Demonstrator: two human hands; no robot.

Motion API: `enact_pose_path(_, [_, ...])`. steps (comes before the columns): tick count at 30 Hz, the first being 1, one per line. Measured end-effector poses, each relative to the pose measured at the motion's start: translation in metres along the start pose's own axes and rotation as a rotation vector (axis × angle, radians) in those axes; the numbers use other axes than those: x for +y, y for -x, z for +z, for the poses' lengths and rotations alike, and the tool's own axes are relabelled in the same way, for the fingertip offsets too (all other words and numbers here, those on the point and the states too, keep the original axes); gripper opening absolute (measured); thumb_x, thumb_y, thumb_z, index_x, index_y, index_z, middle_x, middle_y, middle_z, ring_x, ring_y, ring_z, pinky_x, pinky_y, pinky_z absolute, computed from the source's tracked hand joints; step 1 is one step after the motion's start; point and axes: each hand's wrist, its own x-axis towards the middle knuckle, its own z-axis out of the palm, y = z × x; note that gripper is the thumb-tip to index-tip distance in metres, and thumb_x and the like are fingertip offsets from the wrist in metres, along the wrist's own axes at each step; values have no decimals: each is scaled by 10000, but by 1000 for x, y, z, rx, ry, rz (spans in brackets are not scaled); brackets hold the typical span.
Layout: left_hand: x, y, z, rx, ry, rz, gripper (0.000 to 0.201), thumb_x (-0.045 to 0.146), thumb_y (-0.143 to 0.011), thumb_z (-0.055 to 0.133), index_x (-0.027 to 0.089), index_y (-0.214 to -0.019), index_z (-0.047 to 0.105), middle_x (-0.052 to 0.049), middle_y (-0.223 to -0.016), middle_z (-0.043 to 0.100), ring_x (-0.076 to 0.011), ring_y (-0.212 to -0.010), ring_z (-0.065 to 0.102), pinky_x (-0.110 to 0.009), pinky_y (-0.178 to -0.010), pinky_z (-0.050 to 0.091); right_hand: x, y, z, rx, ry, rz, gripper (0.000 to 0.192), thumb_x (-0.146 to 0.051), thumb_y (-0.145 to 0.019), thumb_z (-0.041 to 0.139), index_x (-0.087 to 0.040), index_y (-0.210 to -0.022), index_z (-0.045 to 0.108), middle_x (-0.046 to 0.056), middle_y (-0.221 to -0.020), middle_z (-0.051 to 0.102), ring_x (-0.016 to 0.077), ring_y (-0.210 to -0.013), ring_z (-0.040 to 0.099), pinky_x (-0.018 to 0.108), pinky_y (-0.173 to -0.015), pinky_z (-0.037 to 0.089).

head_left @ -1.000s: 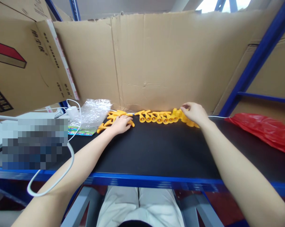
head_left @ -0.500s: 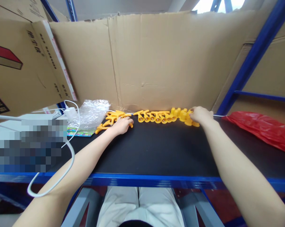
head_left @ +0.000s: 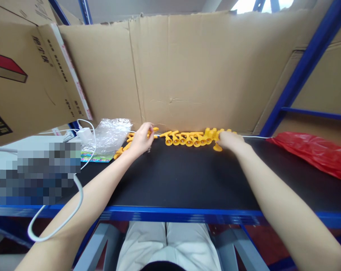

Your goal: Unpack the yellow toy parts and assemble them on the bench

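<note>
Hands are working a row of yellow plastic parts (head_left: pixel 187 138): left hand (head_left: pixel 142 138) is pinching one at the row's left end; right hand (head_left: pixel 229 141) is resting curled over the right end, grip indeterminate.

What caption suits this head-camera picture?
Both hands, left hand and right hand, reach small yellow plastic parts lined along the black tabletop.

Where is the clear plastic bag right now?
The clear plastic bag lies at the left rear of the black table, just left of the left hand, beside the white charger.

Black tabletop (head_left: pixel 187 177) lies open in front; cardboard wall (head_left: pixel 198 75) blocks behind.
</note>
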Motion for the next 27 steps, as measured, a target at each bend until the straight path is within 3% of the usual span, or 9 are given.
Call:
enact_pose_path(2, [6,-1,0,45,32,-18,44,158,-862,432,200,-854,427,-79,-1041,585,-154,-1028,548,-313,-889,434,-13,6,-3,-82,43,37,169,-233,-702,654,-136,-839,666,209,-992,635,352,-972,593,485,-782,434])
enact_pose_path(6, [11,0,3,33,70,-27,61,181,-884,419,193,-925,464,-79,-1081,593,-144,-1053,548,-299,-915,426,-34,16,-7,-138,-7,-91,139,-244,-772,594,-142,-843,655,202,-960,645,348,-919,612,464,-738,447])
enact_pose_path(13, [3,6,12,-239,21,-75,192,171,-878,401,167,-972,568,-58,-931,652,-155,-852,611,-306,-815,464,-49,26,-4,-138,-118,-297,156,-296,-799,554,-176,-883,607,122,-945,663,271,-837,629,355,-677,451])
enact_pose_path(20, [-4,12,16,-391,-80,-120,315,216,-735,594,192,-1038,513,-75,-1054,607,-213,-1016,559,-341,-868,451,-58,31,0,-115,-128,-331,171,-339,-794,568,-190,-874,545,90,-917,662,224,-796,618,287,-622,415])
enact_pose_path(27, [0,13,10,-547,-230,-177,370,179,-676,552,205,-1044,514,-90,-1006,633,-271,-934,603,-354,-731,473,-58,25,15,-91,-225,-366,223,-376,-757,605,-195,-851,516,54,-828,646,187,-723,591,269,-582,394])
